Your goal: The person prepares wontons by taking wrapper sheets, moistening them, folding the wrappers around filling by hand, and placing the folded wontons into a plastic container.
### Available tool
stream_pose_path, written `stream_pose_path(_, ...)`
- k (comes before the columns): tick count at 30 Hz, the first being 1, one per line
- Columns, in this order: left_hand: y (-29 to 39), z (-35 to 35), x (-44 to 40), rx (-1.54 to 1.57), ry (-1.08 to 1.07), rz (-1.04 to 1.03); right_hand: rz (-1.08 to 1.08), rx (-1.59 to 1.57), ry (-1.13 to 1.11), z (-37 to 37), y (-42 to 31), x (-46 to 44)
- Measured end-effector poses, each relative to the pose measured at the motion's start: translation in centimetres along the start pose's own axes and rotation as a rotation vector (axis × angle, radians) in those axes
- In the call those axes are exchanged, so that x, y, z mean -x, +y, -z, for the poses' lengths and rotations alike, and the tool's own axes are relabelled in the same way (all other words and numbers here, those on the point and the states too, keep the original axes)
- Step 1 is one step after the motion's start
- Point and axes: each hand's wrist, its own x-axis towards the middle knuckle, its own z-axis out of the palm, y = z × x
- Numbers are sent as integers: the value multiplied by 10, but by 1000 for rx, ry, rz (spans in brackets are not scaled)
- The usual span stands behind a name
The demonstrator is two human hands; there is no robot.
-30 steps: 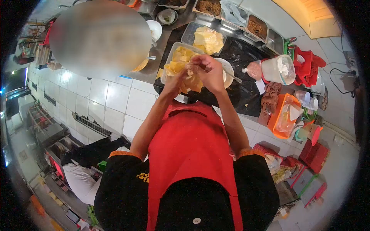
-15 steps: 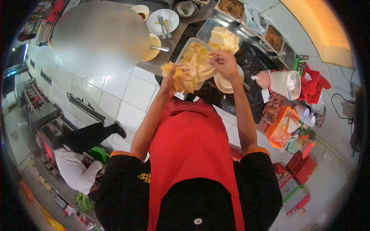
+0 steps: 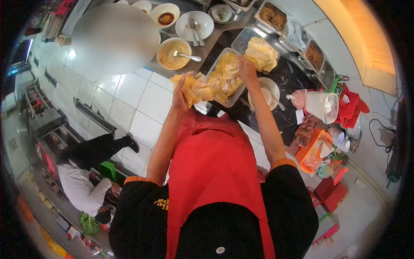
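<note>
My left hand (image 3: 180,94) is wrapped round a loose bunch of thin yellow wrapper sheets (image 3: 199,91), held just left of a clear plastic container (image 3: 232,102). More folded yellow sheets (image 3: 225,77) lie in that container, crumpled and overlapping. Over its right side, my right hand (image 3: 247,72) reaches down with its fingers drawn together on a sheet; the fingertips are partly hidden. Behind that hand, a stack of pale yellow sheets (image 3: 261,52) rests on a second clear tray (image 3: 242,39). Close by the right forearm sits a white bowl (image 3: 274,88) with a spoon.
Used bowls, including one with a fork (image 3: 172,62), and a plate with cutlery (image 3: 207,21) stand on the metal counter. Metal food pans (image 3: 314,56) line the back. At right are a white tub (image 3: 321,107) and an orange basket (image 3: 308,159). A person (image 3: 82,181) bends at left.
The view has shifted, showing more of the bowls at the back. My left hand has moved away from the container with its sheets; my right hand has turned fingers-down over the container.
</note>
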Motion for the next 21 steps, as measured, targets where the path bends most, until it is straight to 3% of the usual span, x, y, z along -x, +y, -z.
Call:
stream_pose_path(3, -6, -9, -11, 38, -115, -3, -93, 55, 82, 24, -39, 13)
stream_pose_path(5, -11, -14, -19, 85, -299, 47, 42, 115, 155, 42, -67, 20)
stream_pose_path(7, -14, -29, -18, 84, -312, 73, -123, -325, -28, 65, -108, 32)
stream_pose_path(10, -19, -52, -12, 63, -345, 141, -93, -494, -123, 76, -140, 50)
stream_pose_path(15, -36, -67, -14, -44, -303, 135, -58, -309, 74, 77, -142, 73)
stream_pose_path(17, -42, -70, -15, -25, -273, 155, 136, -50, 181, 82, -143, 78)
stream_pose_path(21, -52, -66, -14, -106, -221, 227, 111, -101, 297, 87, -138, 89)
